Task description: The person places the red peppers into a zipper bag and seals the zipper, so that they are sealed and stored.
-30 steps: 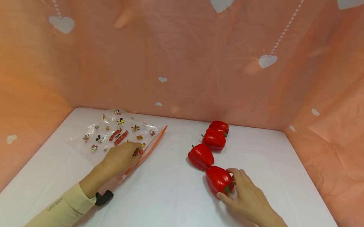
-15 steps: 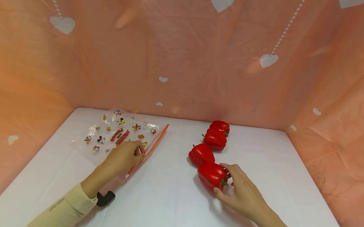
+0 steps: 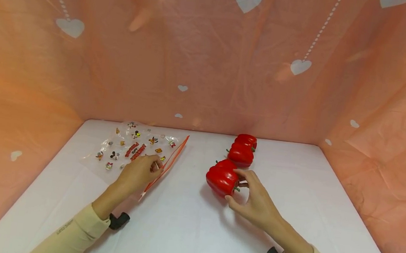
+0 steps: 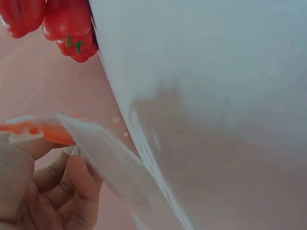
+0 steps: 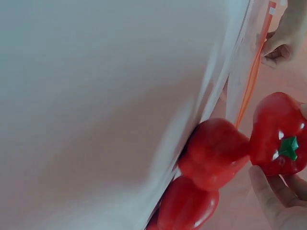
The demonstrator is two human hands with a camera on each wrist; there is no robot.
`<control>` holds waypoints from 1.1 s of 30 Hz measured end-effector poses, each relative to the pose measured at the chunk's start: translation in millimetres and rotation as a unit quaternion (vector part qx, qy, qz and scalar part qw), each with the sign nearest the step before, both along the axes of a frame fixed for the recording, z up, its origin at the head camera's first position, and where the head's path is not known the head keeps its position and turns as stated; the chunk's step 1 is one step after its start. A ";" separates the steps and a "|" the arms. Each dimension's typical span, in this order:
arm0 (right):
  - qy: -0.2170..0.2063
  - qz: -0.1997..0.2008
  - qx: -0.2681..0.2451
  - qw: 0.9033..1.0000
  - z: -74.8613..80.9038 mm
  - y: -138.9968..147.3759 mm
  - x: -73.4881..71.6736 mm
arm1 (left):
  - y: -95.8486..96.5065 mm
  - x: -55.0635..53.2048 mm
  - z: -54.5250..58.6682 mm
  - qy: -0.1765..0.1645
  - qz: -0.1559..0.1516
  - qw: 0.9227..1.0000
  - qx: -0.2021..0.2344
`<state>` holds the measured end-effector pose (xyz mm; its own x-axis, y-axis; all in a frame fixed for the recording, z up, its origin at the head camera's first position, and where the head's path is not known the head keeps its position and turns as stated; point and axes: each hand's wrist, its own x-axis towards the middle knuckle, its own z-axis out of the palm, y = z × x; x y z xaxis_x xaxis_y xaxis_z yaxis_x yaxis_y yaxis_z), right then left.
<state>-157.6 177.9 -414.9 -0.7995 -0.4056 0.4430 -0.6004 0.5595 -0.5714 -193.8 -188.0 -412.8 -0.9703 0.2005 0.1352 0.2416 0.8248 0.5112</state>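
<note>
My left hand (image 3: 140, 172) pinches the orange-zippered edge of a clear zip bag (image 3: 110, 149), printed with cartoon figures and lying flat on the left of the table. In the left wrist view curled fingers (image 4: 81, 177) hold the bag's lip beside the orange strip (image 4: 36, 128). On the right, my right hand (image 3: 258, 199) grips a red bell pepper (image 3: 221, 180) between thumb and fingers around its stem end. A shadow under this pepper suggests that it is lifted. Behind it another red pepper (image 3: 226, 163) is partly hidden.
Two more red peppers, one nearer (image 3: 240, 155) and one farther (image 3: 245, 140), sit close together toward the table's back edge. The white table (image 3: 175, 240) is enclosed by orange curtains (image 3: 210, 60) with pale hearts.
My right hand has moved left and slightly away from me, carrying the nearest pepper in front of the one behind it. My left hand keeps its pinch on the bag with little movement.
</note>
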 end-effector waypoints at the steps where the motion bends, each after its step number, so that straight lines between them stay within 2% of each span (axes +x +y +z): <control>1: -0.001 0.006 -0.006 1.000 0.1 -3.0 -1.5 | -0.2 -0.3 -0.1 -0.003 -0.001 1.000 0.005; 10: -0.021 0.032 -0.034 0.999 3.8 -29.4 -10.8 | -2.2 -2.6 -0.1 -0.007 -0.006 1.000 0.027; 15: -0.048 0.050 -0.062 0.996 6.0 -44.7 -16.8 | -2.6 -2.1 0.8 -0.003 0.005 1.000 0.025; 25: -0.079 0.049 -0.077 0.993 11.2 -72.0 -32.0 | -1.4 -1.3 1.5 0.002 0.008 1.000 0.021; 33: -0.096 0.053 -0.073 0.991 10.4 -91.7 -42.8 | -1.5 -1.1 -0.4 -0.013 0.014 0.999 0.026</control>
